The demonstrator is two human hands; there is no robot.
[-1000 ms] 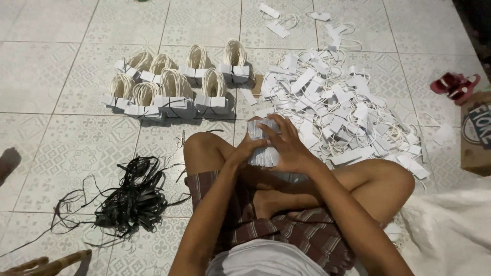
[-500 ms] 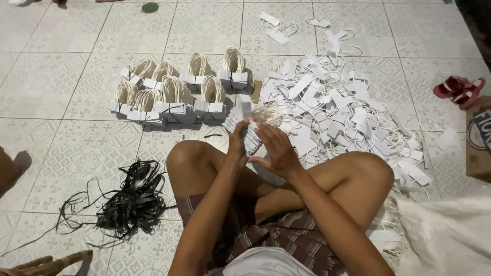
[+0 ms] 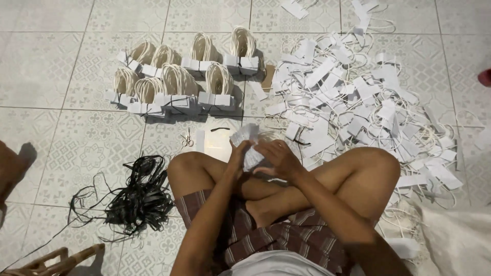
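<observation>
Your left hand [image 3: 239, 156] and right hand [image 3: 279, 161] are both clamped on the white paper stack [image 3: 249, 143], which sits between the grips, long axis tilted up and away, left grip nearer its top.

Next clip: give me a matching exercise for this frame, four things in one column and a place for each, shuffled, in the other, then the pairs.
Things:
1. tied white bundles
2. loose pile of white strips
3. black cord tangle
4. small scissors

Places:
A. on the tiles just beyond the person's left knee
B. spread over the floor to the right, beyond the right knee
C. stood in rows at the far left of the scene
D. on the floor beside the left thigh, near side

Pairs: 1-C, 2-B, 3-D, 4-A
</observation>
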